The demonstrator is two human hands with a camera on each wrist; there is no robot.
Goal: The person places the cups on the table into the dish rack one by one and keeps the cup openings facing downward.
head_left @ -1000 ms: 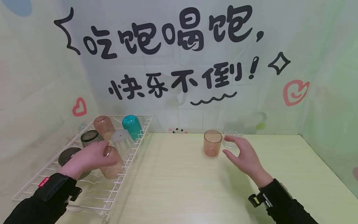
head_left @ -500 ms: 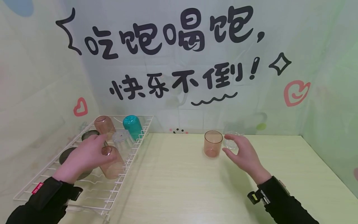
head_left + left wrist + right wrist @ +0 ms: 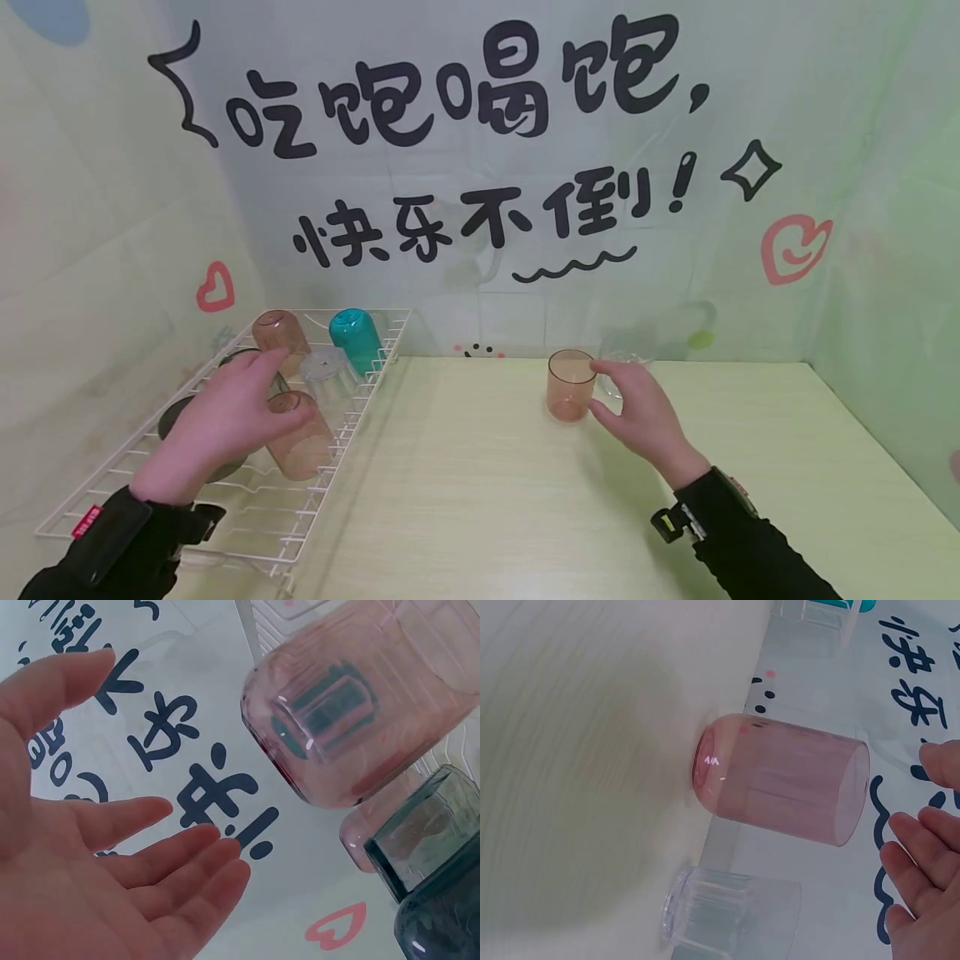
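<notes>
My left hand (image 3: 221,408) hovers over the wire rack with its fingers loosely spread. Just beyond its thumb stands an upside-down pinkish glass (image 3: 303,450), which the left wrist view shows apart from the hand. Partly hidden behind this hand are a dark smoky glass (image 3: 171,414) and another dark one (image 3: 442,900). On the table, an upright peach-pink glass (image 3: 568,398) stands beside my right hand (image 3: 641,412). Its thumb and forefinger reach the glass's right side in the head view; the right wrist view shows relaxed fingers (image 3: 922,862) near the rim.
A white wire rack (image 3: 247,554) runs along the left side. Also upside down in it are a rosy glass (image 3: 281,331), a teal glass (image 3: 356,337) and a clear glass (image 3: 330,379). A clear glass (image 3: 739,911) stands upright behind my right hand on the pale table (image 3: 465,500).
My right hand has moved left, closer to the upright peach-pink glass. The left hand has shifted up over the rack, covering more of the dark glass. The glasses stay where they were.
</notes>
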